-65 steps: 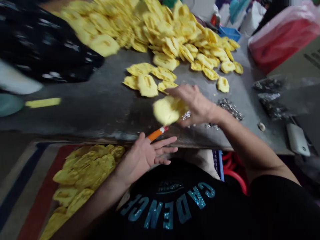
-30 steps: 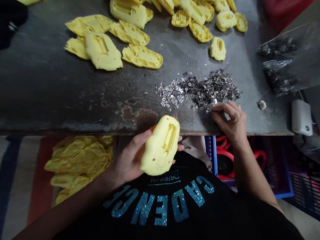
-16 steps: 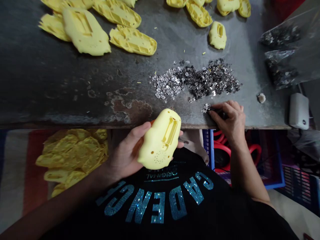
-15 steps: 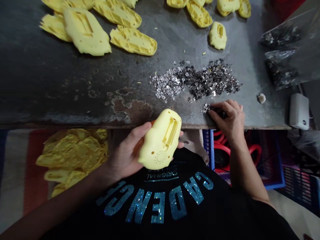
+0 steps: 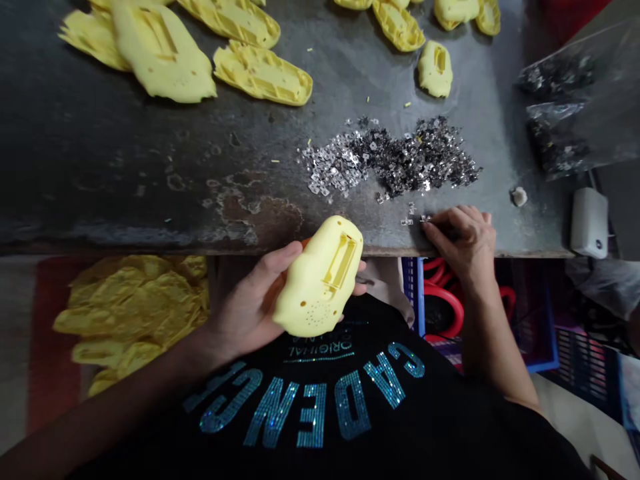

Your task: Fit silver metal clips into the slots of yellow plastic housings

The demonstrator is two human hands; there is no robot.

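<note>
In my left hand (image 5: pixel 260 293) is a yellow plastic casing (image 5: pixel 320 280), its outer side up, showing a rectangular battery slot, screw holes and a cluster of small holes. Something orange shows beneath it, mostly hidden. Near the table's front edge, my right hand (image 5: pixel 465 240) pinches a small metal contact plate (image 5: pixel 425 219) between thumb and forefinger. A few loose metal plates (image 5: pixel 407 221) lie just left of those fingertips. Behind them spreads a heap of small shiny metal plates (image 5: pixel 395 160).
Yellow casing halves (image 5: pixel 265 73) lie at the back left, with smaller ones (image 5: pixel 435 69) at the back right. Clear bags of metal parts (image 5: pixel 560 133) and a white box (image 5: pixel 590 223) stand right. Below are yellow parts (image 5: pixel 135 300) and a blue crate (image 5: pixel 543 347) with red-handled items.
My right hand has shifted slightly right, drawing a metal plate away from the small group, which now lies apart on the table. My left hand still holds the casing.
</note>
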